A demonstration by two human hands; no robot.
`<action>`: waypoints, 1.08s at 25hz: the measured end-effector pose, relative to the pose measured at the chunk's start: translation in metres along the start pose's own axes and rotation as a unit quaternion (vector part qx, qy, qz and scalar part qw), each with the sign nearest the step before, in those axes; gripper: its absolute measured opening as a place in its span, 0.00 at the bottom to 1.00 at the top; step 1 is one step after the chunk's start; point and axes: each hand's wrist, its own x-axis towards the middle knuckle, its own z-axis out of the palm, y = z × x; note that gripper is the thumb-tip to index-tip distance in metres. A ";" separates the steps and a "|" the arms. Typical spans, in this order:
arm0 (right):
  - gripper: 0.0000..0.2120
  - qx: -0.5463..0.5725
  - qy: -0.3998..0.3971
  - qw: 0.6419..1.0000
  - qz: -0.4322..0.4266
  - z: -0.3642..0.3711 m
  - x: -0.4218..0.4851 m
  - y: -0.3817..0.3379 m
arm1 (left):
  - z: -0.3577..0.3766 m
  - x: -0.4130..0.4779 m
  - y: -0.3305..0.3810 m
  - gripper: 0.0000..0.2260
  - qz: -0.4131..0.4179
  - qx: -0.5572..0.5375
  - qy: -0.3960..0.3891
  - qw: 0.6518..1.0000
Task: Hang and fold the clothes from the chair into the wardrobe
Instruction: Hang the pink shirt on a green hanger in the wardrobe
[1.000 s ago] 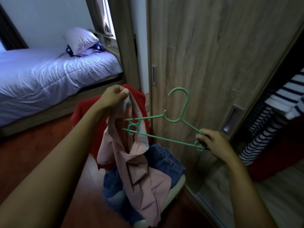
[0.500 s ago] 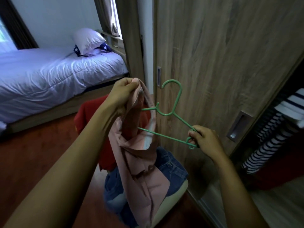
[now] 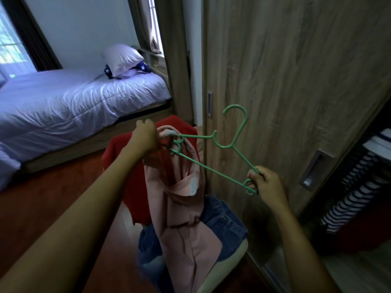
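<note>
A pink garment (image 3: 186,212) hangs from my left hand (image 3: 145,136), which grips its top edge above the chair. My right hand (image 3: 265,185) grips the right end of a green plastic hanger (image 3: 213,163). The hanger's left end sits inside the top of the pink garment, right by my left hand. Below, blue jeans (image 3: 226,220) lie on the chair seat (image 3: 237,252), and a red garment (image 3: 131,182) drapes over the chair back. The wardrobe's wooden sliding door (image 3: 285,81) stands just behind the hanger.
To the right the wardrobe is open, with striped clothing (image 3: 357,191) hanging inside. A bed (image 3: 69,104) with a white cover and a pillow (image 3: 121,58) fills the left. Reddish wooden floor (image 3: 42,204) lies between bed and chair.
My left hand has stayed on the pink garment's top while the hanger tilted, its left end pushed further into the garment. The view shifted slightly right and down.
</note>
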 end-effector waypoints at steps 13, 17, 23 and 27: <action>0.10 -0.175 -0.012 0.981 -0.084 0.027 0.008 -0.044 | -0.013 -0.021 0.047 0.13 0.142 -0.484 -0.040 0.863; 0.12 0.012 -0.012 1.000 -0.026 0.021 0.013 -0.034 | -0.027 -0.029 0.040 0.14 0.130 -0.418 -0.067 0.897; 0.14 0.085 -0.027 0.996 -0.028 0.010 0.019 -0.020 | -0.024 -0.024 0.019 0.10 0.073 -0.284 0.126 0.948; 0.13 0.096 -0.038 0.993 -0.051 0.008 0.021 -0.026 | -0.016 -0.016 0.020 0.21 0.210 -0.054 0.112 0.970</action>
